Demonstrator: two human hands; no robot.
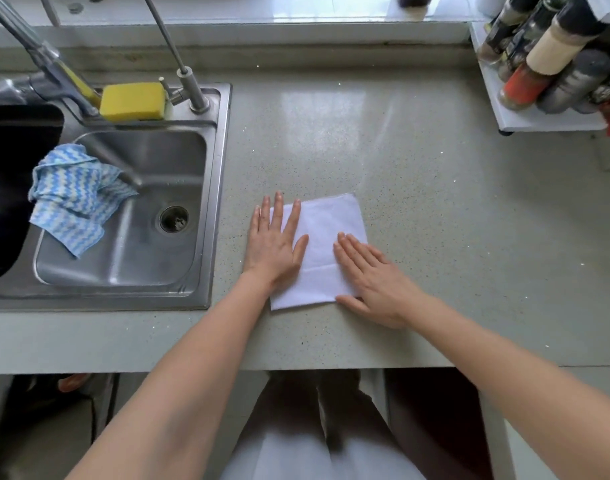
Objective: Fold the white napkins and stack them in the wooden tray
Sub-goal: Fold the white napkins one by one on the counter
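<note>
Head view, napkin: a white napkin [326, 244] is lying flat on the grey countertop [435, 202], just below the frame's centre, its far right corner pointing toward 1 o'clock and its near left corner toward 7 o'clock; a faint crease is running across its near part
Head view, left hand: the left hand [274, 242] is pressing down on the napkin's left edge, at 9 o'clock from the cloth's middle, fingers straight and slightly spread, gripping nothing; part of the palm is resting on bare countertop
Head view, right hand: the right hand [373, 275] is lying flat over the napkin's near right corner, at 4 o'clock from the cloth's middle, fingers straight and close together, pointing toward 11 o'clock, thumb stretching along the near edge; it is clasping nothing
Head view, sink: a steel sink [213, 188] is sitting at 9 o'clock from the napkin, well apart from it, with a blue-and-white zigzag cloth [71, 199] draping over its left rim
Head view, sponge: a yellow sponge [132, 100] is resting on the sink's far ledge between two taps, at 10 o'clock from the napkin
Head view, rack: a white rack [546, 124] holding spice bottles [539, 64] is standing at 2 o'clock, well apart from the hands
Head view, wooden tray: not showing in this view
</note>
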